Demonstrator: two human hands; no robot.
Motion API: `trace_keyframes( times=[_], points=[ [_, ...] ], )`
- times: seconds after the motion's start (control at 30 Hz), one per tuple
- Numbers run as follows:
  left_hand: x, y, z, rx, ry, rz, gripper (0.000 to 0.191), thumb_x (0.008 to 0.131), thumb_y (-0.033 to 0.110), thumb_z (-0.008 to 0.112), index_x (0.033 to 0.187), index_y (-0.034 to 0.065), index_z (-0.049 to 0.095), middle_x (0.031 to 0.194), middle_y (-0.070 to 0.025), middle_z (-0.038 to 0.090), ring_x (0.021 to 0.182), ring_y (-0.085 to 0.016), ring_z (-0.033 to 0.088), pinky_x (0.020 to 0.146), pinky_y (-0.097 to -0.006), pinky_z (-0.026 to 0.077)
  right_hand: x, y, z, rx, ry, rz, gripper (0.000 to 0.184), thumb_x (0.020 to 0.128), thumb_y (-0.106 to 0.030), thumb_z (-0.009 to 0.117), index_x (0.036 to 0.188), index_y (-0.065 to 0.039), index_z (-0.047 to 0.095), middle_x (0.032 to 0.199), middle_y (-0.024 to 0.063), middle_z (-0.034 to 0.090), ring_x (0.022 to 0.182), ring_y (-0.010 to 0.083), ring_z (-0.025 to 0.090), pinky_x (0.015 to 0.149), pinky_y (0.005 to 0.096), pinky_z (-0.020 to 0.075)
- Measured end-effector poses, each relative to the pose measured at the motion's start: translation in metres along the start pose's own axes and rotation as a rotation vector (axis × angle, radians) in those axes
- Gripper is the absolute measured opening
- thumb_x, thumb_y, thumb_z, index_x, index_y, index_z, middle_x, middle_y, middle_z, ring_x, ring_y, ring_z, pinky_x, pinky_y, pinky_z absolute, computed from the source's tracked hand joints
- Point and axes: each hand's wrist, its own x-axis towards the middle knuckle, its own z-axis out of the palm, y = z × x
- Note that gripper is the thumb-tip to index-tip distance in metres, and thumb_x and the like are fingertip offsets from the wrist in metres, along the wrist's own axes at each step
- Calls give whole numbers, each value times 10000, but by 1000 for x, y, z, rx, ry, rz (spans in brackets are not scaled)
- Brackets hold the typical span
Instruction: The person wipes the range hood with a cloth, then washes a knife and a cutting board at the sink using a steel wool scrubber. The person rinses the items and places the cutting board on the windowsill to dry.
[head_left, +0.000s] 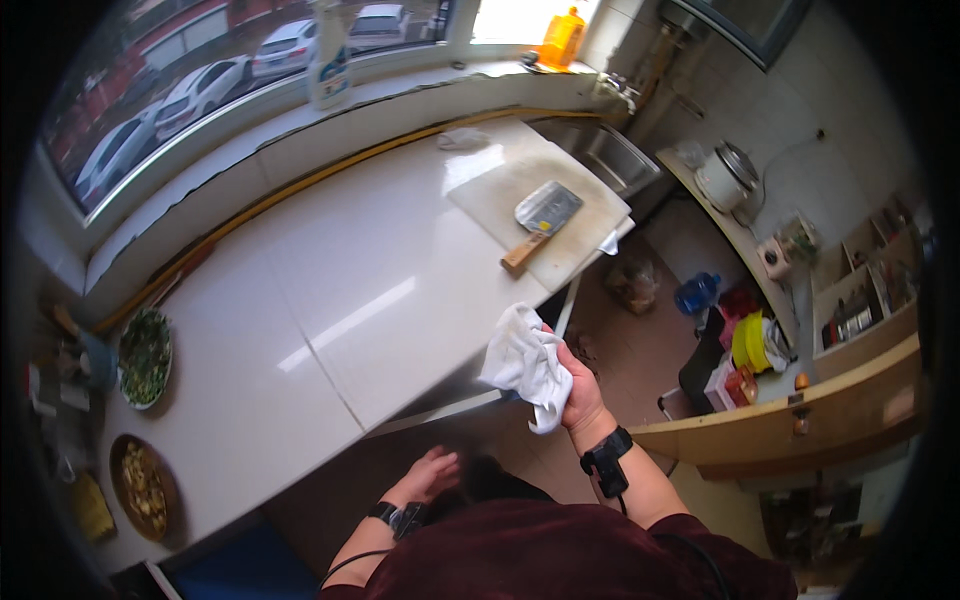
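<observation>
A crumpled white cloth (525, 364) is gripped in my right hand (581, 390), held out near the front edge of the white countertop (247, 330). My left hand (429, 474) hangs low in front of my body, off the counter. It appears to hold nothing, and its fingers are slightly spread. Beyond the cloth, a cleaver (550, 206) with a wooden handle lies on a pale cutting board (480, 191). The handle points towards me.
On the left stand a bowl of chopped greens (145, 360) and a brown bowl of food (142, 487). A spray bottle (330, 75) and an orange bottle (562, 41) stand on the windowsill. Past the board is a metal sink (630, 161). A wooden door (847, 401) juts in at right.
</observation>
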Motion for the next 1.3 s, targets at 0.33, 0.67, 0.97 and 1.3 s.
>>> trace_keyframes(
  times=[0.33, 0.67, 0.97, 1.3],
  points=[
    [78, 42, 43, -335, 186, 300, 62, 844, -3, 570, 863, -30, 622, 866, -120, 613, 839, -219, 593, 835, -362, 506, -51, -67, -64, 100, 100, -81, 485, 969, -268, 401, 1404, -55, 391, 1460, 136, 395, 1330, 314, 391, 1122, 461, 284],
    [136, 61, 75, -349, 524, 567, 154, 772, 69, 618, 888, -22, 661, 803, -115, 603, 718, -242, 556, 648, -380, 464, 19, -125, -108, -295, -101, 275, 566, 810, -175, 485, 1361, -56, 430, 1366, 157, 477, 1241, 350, 467, 1061, 487, 366],
    [62, 36, 85, -76, 467, 776, 64, 785, 77, 618, 799, 18, 598, 746, -69, 557, 739, -185, 547, 638, -344, 458, 66, -73, -159, -299, 71, 648, 310, 918, -210, 457, 1135, -26, 578, 1045, 103, 639, 964, 271, 619, 849, 426, 512],
    [-11, -56, 35, -32, 539, 149, 548, 913, 81, 535, 1424, 39, 341, 1350, -108, 500, 1088, -166, 541, 942, -309, 449, 113, -25, -128, -563, 277, 411, 188, 856, 2, 513, 1040, 7, 553, 960, 117, 623, 869, 254, 623, 790, 410, 520]
  ],
)
